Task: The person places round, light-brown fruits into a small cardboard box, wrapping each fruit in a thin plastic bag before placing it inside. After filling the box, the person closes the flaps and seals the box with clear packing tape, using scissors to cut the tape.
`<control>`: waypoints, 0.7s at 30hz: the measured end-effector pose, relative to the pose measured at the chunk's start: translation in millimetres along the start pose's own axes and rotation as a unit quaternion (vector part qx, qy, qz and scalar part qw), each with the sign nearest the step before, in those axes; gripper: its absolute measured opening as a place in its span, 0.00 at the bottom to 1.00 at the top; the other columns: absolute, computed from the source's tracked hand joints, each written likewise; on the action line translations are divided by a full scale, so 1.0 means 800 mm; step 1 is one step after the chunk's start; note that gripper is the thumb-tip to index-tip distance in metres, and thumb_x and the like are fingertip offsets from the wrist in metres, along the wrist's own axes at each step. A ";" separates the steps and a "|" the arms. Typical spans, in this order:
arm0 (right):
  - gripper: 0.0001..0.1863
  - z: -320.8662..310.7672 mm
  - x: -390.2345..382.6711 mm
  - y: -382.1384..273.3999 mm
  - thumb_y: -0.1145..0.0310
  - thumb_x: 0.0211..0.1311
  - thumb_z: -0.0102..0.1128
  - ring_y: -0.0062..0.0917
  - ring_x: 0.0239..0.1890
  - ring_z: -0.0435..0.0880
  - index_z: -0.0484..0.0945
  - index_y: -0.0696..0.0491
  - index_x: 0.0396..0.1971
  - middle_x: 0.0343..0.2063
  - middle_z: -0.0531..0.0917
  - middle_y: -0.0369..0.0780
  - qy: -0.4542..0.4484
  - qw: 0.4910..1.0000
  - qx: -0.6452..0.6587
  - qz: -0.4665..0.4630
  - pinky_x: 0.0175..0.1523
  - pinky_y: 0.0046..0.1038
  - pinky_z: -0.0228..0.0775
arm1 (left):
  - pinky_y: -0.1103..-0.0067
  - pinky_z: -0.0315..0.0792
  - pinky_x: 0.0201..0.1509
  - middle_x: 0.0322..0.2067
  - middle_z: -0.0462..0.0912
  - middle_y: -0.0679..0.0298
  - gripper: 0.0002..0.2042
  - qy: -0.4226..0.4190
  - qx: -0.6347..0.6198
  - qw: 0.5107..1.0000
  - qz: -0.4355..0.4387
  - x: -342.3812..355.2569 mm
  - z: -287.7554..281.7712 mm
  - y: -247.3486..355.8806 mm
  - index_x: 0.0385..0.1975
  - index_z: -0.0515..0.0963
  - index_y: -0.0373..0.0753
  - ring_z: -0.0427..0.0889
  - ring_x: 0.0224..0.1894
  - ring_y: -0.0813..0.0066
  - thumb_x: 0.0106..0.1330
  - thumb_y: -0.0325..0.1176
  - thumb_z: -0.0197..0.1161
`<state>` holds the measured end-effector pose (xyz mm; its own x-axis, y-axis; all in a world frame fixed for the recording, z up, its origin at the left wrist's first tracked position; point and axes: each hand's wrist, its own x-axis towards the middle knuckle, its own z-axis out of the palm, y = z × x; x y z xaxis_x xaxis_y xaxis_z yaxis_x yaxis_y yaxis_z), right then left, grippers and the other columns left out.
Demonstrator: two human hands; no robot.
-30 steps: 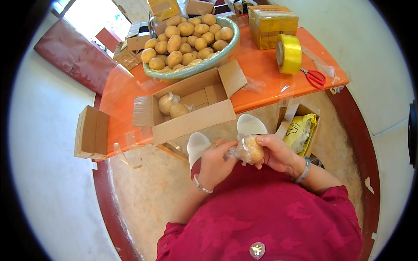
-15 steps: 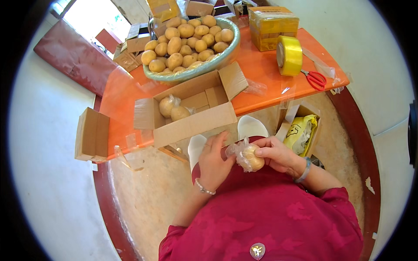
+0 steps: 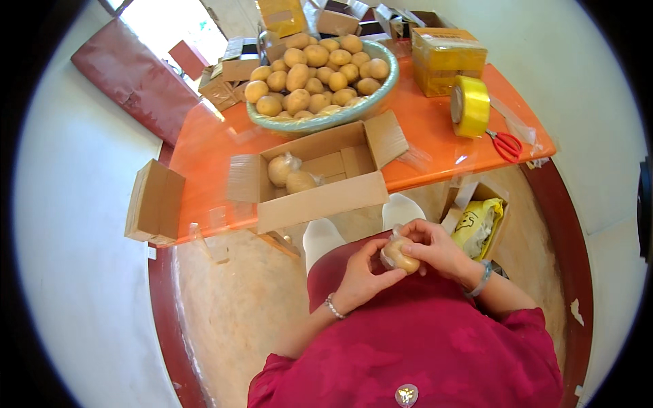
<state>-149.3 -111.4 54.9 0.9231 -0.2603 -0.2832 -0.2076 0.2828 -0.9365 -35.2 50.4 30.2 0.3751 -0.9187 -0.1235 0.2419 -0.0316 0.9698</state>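
Over my lap is a round yellow-brown fruit, potato-like in look, in a thin clear plastic bag. My right hand grips it from the right, thumb on its near face. From the left, my left hand closes on it with thumb and fingers. Beyond my knees, at the table's near edge, stands an open cardboard box with its flaps up. Two bagged fruits of the same kind lie in its left part. Behind it, a pale green basin lined with clear plastic is heaped with loose fruits.
On the orange table are a yellow tape roll, red-handled scissors and a taped box. A folded carton stands at the left. Beneath the right side, another box holds a yellow bag. More cartons stand behind.
My left hand, open beside the bagged fruit before, now grips it together with my right hand. The bag's loose end is gathered closer to the fruit. The whole view has shifted slightly.
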 end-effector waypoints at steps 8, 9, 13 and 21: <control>0.25 -0.003 -0.014 -0.003 0.67 0.62 0.59 0.19 0.43 0.78 0.69 0.62 0.57 0.45 0.79 0.40 -0.053 0.997 -0.002 -0.056 0.45 0.20 0.73 | 0.77 0.69 0.57 0.48 0.74 0.60 0.30 -0.009 0.067 0.993 0.092 0.000 -0.001 0.007 0.54 0.68 0.31 0.74 0.51 0.75 0.51 0.30 0.72; 0.24 -0.003 -0.013 -0.006 0.68 0.62 0.59 0.19 0.44 0.78 0.70 0.62 0.56 0.45 0.79 0.39 -0.044 0.997 -0.006 -0.059 0.47 0.20 0.72 | 0.76 0.69 0.58 0.50 0.72 0.60 0.30 0.000 0.173 0.978 0.114 -0.001 -0.001 0.016 0.56 0.67 0.31 0.73 0.52 0.74 0.52 0.29 0.71; 0.22 0.001 -0.018 -0.016 0.69 0.62 0.59 0.18 0.44 0.78 0.72 0.63 0.54 0.44 0.80 0.38 -0.009 0.997 -0.024 -0.077 0.50 0.20 0.71 | 0.77 0.71 0.55 0.51 0.71 0.59 0.33 0.017 0.350 0.933 0.083 -0.008 0.003 0.064 0.58 0.66 0.31 0.74 0.53 0.73 0.51 0.29 0.72; 0.21 0.009 -0.008 -0.037 0.69 0.62 0.59 0.17 0.43 0.78 0.72 0.62 0.53 0.42 0.81 0.38 -0.009 0.974 -0.189 -0.126 0.50 0.20 0.71 | 0.78 0.73 0.55 0.48 0.74 0.59 0.30 0.037 -0.059 0.997 0.019 -0.009 0.005 0.046 0.56 0.65 0.30 0.76 0.50 0.74 0.55 0.27 0.70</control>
<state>-146.7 -111.1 85.8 0.9652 -0.2595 -0.0338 -0.0746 -0.1491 -0.9860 -32.1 54.4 67.9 0.4493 -0.8871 -0.1063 0.3282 0.0533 0.9431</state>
